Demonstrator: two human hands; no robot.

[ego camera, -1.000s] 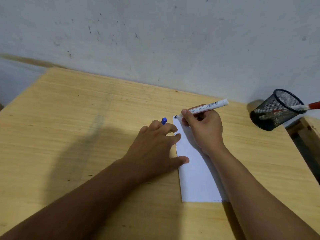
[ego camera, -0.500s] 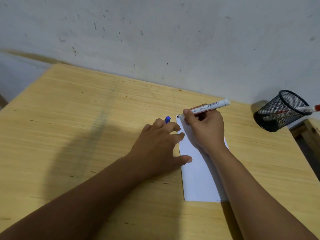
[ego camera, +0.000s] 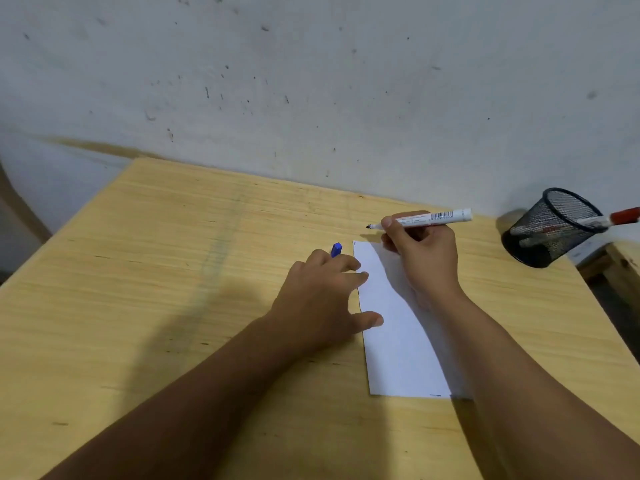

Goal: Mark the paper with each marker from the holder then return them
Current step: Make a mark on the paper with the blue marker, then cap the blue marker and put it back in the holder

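Note:
A white sheet of paper (ego camera: 394, 341) lies on the wooden table (ego camera: 173, 289), with a small dark mark at its far left corner. My right hand (ego camera: 422, 261) grips a white marker (ego camera: 433, 216) lying nearly level, its uncapped dark tip just beyond the paper's far edge and off the sheet. My left hand (ego camera: 322, 299) rests on the table at the paper's left edge, thumb on the sheet, with a blue cap (ego camera: 336, 249) sticking out between its fingers. The black mesh holder (ego camera: 550, 233) stands at the far right with a red-capped marker (ego camera: 620, 217) in it.
A grey, speckled wall runs along the table's far edge. The table's right edge drops off just past the holder, where a wooden piece (ego camera: 623, 265) shows. My forearms cross the near half of the table.
My right hand has lifted the marker tip from the paper's far left corner and moved it slightly away from the sheet. My left hand has stayed in place.

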